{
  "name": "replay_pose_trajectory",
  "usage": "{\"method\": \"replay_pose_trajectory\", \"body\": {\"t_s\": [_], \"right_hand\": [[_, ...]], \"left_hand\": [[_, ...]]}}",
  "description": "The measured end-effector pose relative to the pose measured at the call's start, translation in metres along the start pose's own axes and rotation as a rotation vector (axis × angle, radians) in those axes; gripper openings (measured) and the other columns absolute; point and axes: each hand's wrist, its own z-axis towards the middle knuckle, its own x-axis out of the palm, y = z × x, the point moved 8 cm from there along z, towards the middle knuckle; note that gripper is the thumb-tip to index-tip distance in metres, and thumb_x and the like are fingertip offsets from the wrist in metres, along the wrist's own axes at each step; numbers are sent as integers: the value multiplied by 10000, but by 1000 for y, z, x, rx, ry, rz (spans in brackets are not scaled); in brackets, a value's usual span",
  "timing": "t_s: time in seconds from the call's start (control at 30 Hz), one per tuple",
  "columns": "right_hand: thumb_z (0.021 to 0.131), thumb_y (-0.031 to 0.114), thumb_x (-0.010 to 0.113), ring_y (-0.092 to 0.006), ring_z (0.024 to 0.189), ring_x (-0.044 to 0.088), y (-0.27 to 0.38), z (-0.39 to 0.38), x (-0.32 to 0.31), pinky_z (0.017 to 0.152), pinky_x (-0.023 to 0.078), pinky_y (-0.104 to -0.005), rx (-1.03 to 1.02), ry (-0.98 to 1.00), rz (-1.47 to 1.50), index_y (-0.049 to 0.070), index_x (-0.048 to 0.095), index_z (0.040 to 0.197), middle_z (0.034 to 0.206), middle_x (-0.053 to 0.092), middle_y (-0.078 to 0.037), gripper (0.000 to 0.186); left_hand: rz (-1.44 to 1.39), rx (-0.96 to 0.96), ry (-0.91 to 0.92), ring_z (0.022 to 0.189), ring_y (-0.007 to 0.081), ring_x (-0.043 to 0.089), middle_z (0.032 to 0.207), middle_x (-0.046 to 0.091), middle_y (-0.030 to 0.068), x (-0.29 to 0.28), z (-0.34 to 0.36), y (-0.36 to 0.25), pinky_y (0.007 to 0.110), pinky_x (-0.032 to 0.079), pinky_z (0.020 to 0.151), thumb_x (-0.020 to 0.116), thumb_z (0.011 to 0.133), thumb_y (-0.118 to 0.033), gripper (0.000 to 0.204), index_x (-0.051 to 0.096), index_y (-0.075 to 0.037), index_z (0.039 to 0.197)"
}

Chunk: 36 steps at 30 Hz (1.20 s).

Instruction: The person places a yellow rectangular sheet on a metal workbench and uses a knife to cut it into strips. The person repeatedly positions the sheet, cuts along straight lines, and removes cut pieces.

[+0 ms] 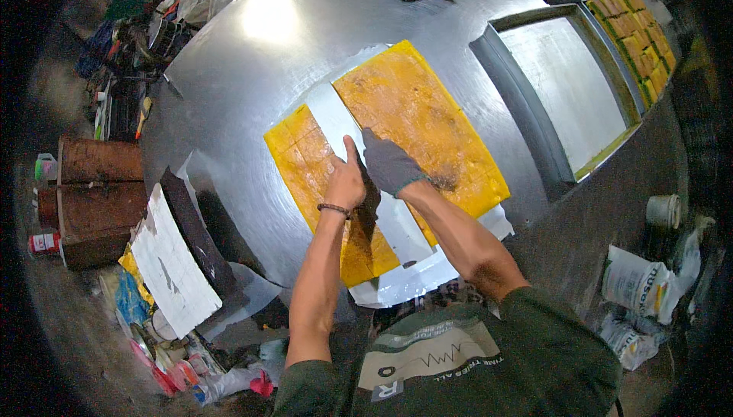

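Note:
A large flat slab of yellow cake point(435, 123) with a browned, glossy top lies on pale sheeting over the metal table. Across it runs a long white straightedge point(405, 230), slanting from upper left to lower right. Lines are scored in the narrower cake part left of the strip. My left hand point(347, 184), bare with a beaded bracelet, presses on the straightedge with thumb and forefinger stretched apart. Beside it, my right hand point(389, 164), in a dark grey glove, is closed at the strip's right edge, over the cake. Whatever it grips is hidden under the fingers.
Right of the cake stands a rectangular metal frame point(527, 104). Beyond it are trays of cut yellow cake pieces point(632, 43). A white board point(172, 260) lies at the table's left edge, near brown boxes point(101, 211). Plastic bags point(637, 283) sit at the lower right.

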Motion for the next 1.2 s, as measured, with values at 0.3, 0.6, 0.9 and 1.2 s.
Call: {"method": "replay_pose_trajectory", "body": {"t_s": [0.3, 0.6, 0.9, 1.2], "right_hand": [[911, 79, 502, -476, 862, 670, -6, -24, 0, 725, 531, -554, 77, 42, 14, -87, 446, 1292, 919, 660, -342, 419], [947, 99, 516, -470, 838, 670, 4, -61, -17, 708, 525, -558, 47, -16, -23, -40, 472, 1164, 871, 661, -317, 262], [954, 100, 492, -475, 803, 661, -19, -90, 5, 664, 514, -543, 79, 32, 28, -38, 467, 1202, 851, 658, -309, 284], [953, 116, 509, -468, 793, 653, -27, -124, 9, 655, 503, -545, 66, -14, 102, -33, 438, 1292, 834, 656, -278, 377]], "left_hand": [[61, 43, -4, 1081, 618, 551, 1346, 174, 605, 10, 12, 14, 535, 509, 925, 505, 828, 20, 950, -75, -69, 1575], [82, 83, 5, 1103, 594, 558, 1339, 280, 557, 4, 11, 12, 508, 525, 928, 857, 687, -158, 1271, -49, -65, 1573], [77, 46, 32, 1047, 572, 584, 1246, 414, 495, -8, 2, -3, 496, 511, 949, 951, 590, -218, 1417, -60, -50, 1569], [-30, -15, 153, 1160, 543, 546, 1302, 350, 532, -1, 10, 8, 483, 490, 990, 963, 575, -235, 1439, -62, 2, 1557]]}}
